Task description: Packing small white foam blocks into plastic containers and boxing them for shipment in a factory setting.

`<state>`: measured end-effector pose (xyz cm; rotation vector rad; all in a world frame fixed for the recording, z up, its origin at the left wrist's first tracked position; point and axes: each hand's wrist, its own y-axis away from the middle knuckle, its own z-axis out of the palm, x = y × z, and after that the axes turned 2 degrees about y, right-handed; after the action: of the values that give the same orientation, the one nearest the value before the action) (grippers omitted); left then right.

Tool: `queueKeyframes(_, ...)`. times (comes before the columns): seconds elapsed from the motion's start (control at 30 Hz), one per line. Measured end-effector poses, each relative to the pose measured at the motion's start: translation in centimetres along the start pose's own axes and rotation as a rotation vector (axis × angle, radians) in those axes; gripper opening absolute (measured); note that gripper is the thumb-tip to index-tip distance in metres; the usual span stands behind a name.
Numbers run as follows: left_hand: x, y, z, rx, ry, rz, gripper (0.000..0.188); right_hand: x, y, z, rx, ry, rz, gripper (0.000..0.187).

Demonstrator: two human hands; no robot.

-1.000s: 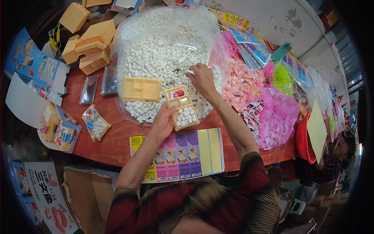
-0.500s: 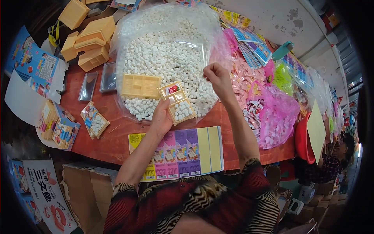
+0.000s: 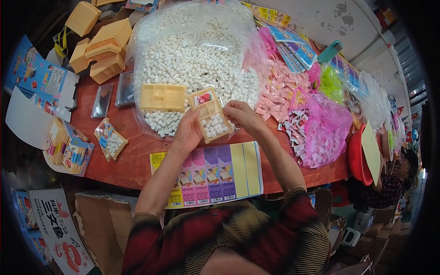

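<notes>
My left hand [image 3: 187, 133] grips the lower left edge of a small cream compartment tray [image 3: 207, 110], tilted above the table's middle. White cubes [image 3: 214, 124] fill its largest compartment, and a small packet with a red strawberry-like picture [image 3: 203, 98] lies in the top one. At the tray's right edge is my right hand [image 3: 243, 115], thumb and fingers pinched together; whatever is between them is too small to make out. Left of the held tray, a second cream tray [image 3: 163, 97] rests on the heap of white cubes [image 3: 192, 59] in a big clear plastic bag.
Stacked cream trays [image 3: 110, 39] and clear lids [image 3: 102, 101] stand at the left, near a filled pack [image 3: 110, 140] and an open display box [image 3: 75, 153]. A printed sheet [image 3: 247, 172] lies at the front edge. Pink packets [image 3: 277, 85], a pink bag [image 3: 323, 133] and a red basin [image 3: 357, 156] are rightward.
My right hand has come down and left from above the cube heap to the held tray's right edge. The tray has shifted slightly in my left hand.
</notes>
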<state>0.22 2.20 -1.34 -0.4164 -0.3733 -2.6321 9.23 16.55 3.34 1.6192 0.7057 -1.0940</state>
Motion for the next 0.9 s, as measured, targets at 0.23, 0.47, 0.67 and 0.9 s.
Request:
queueKeyframes(0.23, -0.7, 1.0, 0.6, 0.009, -0.092, 0.038, 0.033, 2.0, 0.4, 0.1, 0.027, 0.114, -0.054, 0.016)
queueKeyframes(0.47, -1.2, 1.1, 0.4, 0.092, -0.221, 0.087, 0.035, 2.4, 1.0, 0.7, -0.042, -0.01, -0.095, 0.017)
queueKeyframes(0.67, -0.6, 1.9, 0.9, 0.142, -0.265, 0.076, 0.032, 2.1, 1.9, 1.0, -0.076, -0.051, -0.032, 0.017)
queueKeyframes(0.9, -0.7, 7.1, -2.0, 0.229, -0.323, 0.048, 0.039, 6.4, 6.2, 1.5, 0.241, 1.019, -0.622, 0.03)
